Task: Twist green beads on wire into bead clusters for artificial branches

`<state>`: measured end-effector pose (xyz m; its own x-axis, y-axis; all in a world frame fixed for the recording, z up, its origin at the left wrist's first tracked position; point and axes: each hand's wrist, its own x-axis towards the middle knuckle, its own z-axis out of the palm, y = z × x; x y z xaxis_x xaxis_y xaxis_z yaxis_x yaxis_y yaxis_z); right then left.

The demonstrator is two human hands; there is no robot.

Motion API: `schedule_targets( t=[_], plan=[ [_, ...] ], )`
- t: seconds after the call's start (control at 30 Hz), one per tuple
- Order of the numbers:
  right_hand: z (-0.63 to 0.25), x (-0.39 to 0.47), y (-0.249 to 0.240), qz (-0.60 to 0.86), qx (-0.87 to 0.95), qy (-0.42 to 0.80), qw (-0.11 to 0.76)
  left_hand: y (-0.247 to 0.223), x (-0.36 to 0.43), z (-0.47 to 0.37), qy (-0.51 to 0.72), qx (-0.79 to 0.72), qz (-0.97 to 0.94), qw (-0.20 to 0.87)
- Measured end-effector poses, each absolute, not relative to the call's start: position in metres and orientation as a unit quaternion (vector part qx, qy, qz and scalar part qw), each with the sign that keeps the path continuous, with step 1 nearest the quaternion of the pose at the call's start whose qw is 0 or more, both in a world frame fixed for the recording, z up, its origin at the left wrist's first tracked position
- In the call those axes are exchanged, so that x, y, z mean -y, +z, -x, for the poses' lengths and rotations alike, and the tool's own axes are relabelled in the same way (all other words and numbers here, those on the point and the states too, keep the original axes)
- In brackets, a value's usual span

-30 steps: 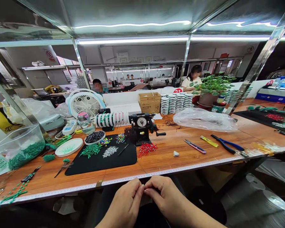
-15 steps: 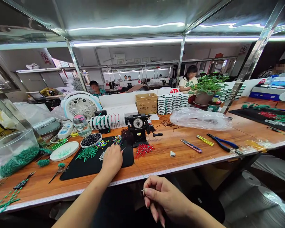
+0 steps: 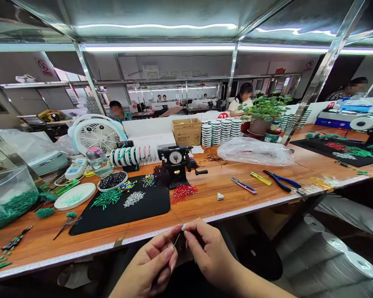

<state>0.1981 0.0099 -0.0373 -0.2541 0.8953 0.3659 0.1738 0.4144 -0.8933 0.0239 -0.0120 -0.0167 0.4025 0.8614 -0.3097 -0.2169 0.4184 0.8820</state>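
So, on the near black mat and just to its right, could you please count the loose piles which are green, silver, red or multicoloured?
Green pile: 1
Silver pile: 1
Red pile, right of the black mat: 1
Multicoloured piles: 2
Total: 5 piles

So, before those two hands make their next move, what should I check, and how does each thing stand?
1. Left hand has a grip on the thin tool: ok, pinched between its fingers.
2. Right hand holds the small shiny piece: ok, at the fingertips.
3. Tool's tip seated in that piece: cannot tell, too small.
4. Silvery pieces gathered: ok, heaped on the black mat.
5. Pliers clear of both hands: ok, lying off to the right.
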Motion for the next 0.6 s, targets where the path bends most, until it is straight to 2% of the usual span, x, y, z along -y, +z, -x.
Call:
schedule_targets(
  t=[0.37,0.6],
  plan=[
    [-0.192,-0.004,-0.039,0.384,0.749,0.291,0.454,-0.023,0.009,-0.022,0.403,-0.377,-0.332,0.765],
    [-0.191,-0.003,-0.048,0.351,0.808,0.201,0.429,-0.023,0.011,-0.028,0.436,-0.438,-0.318,0.719]
  ],
)
